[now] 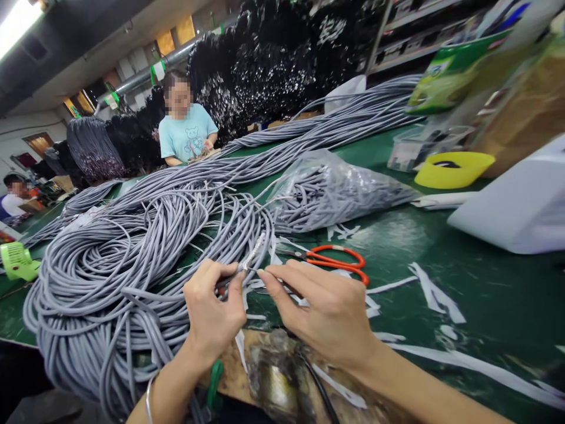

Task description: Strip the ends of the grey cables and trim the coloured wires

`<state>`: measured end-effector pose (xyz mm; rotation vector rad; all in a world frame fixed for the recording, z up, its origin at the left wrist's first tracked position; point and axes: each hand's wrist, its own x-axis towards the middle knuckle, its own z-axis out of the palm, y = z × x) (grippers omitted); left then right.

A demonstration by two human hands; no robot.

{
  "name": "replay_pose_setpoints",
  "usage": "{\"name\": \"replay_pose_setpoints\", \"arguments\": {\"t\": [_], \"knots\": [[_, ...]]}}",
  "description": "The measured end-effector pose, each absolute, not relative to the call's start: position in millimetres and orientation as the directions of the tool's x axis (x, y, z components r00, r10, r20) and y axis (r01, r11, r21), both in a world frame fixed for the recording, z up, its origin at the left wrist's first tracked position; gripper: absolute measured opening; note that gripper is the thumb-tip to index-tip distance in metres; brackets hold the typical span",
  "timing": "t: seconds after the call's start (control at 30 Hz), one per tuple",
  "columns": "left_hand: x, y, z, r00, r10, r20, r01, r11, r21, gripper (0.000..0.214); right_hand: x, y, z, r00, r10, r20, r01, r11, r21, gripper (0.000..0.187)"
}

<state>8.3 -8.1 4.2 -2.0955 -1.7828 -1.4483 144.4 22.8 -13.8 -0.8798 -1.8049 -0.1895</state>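
Whitish cable end (255, 251), perhaps braided

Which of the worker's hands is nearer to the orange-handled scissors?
Right. The right hand is just on the near side of the scissors; the left hand is farther off, to their left, by coiled grey cables.

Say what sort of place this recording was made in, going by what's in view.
Most likely a cable workshop or small factory floor: a big heap of coiled grey cables lies on a long green worktable, with a clear bag of short grey lengths beside it and a co-worker across the table.
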Motion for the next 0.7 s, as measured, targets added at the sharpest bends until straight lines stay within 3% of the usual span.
{"name": "replay_pose_setpoints", "arguments": {"t": [0.33,0.53,0.6,0.7], "knots": [[9.0,-8.4,4.2,-0.055,0.753,0.655,0.801,-0.359,0.48,0.009,143.8,22.3,-14.1,-0.187,0.51,0.84,0.629,0.719,-0.296,0.03],[10.3,-8.1,0.0,0.027,0.736,0.676,0.828,-0.395,0.397,0.01,139.9,24.0,-13.6,-0.17,0.7,0.694,0.476,0.675,-0.564,0.035],[11.2,-7.9,-0.3,0.022,0.728,0.685,0.829,-0.396,0.394,0.011,138.8,22.4,-15.0,-0.148,0.677,0.721,0.452,0.695,-0.56,0.033],[12.0,-7.8,0.4,-0.017,0.75,0.661,0.804,-0.383,0.455,0.01,138.0,20.8,-18.3,-0.124,0.534,0.836,0.488,0.767,-0.417,0.026]]}}
